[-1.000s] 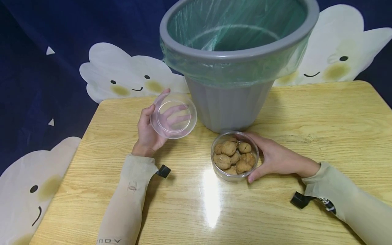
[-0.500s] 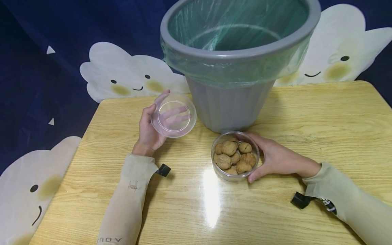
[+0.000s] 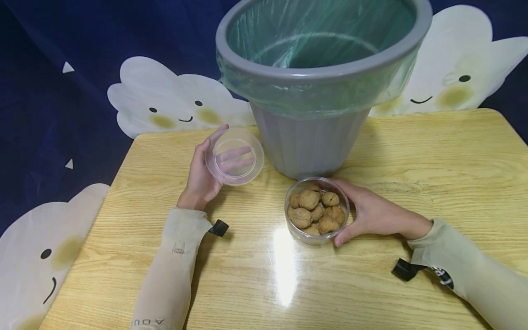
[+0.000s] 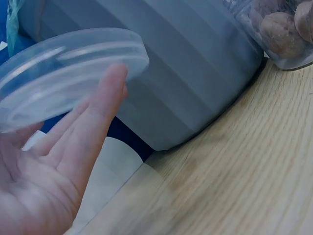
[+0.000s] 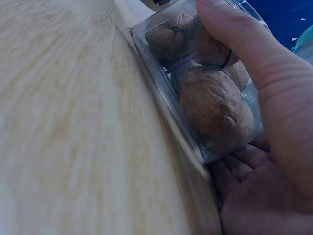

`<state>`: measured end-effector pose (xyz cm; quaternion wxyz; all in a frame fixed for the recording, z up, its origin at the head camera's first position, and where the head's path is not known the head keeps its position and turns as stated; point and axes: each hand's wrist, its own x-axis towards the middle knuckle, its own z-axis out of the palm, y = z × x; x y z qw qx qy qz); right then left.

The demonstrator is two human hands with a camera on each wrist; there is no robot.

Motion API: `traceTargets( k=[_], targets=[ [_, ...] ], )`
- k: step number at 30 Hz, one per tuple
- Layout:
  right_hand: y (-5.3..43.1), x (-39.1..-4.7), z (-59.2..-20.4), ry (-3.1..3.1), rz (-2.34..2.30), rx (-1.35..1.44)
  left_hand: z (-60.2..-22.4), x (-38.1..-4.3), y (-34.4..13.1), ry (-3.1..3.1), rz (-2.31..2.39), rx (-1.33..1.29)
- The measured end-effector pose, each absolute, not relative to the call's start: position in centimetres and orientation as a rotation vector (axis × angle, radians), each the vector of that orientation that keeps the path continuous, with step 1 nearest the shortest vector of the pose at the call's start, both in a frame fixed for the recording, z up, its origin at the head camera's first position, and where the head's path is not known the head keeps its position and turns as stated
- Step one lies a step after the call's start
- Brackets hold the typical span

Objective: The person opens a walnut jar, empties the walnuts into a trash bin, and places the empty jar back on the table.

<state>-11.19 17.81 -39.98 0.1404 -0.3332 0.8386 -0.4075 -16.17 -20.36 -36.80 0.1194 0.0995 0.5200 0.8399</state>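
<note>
Here's the right hand [image 3: 367, 211], fingers wrapped round a clear tub [image 3: 307, 238] of walnuts [image 3: 309, 200] on the desk [image 3: 445, 174]! Over to the left hand [image 3: 203, 176], raised, thumb and fingers gripping a clear lid [image 3: 238, 171]. Just behind stands the grey bin [image 3: 307, 142], green bag [image 3: 313, 98] over its rim, smiling clouds [image 3: 175, 103] beyond.
</note>
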Motion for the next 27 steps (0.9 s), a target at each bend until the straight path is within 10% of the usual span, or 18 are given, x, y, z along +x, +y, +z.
traceTargets(
  k=[27],
  targets=[
    [17.9, -11.0, -40.2, 2.423, -1.216, -1.024, -38.5, -16.7, -21.4, 1.744, 2.113, 0.084]
  ],
)
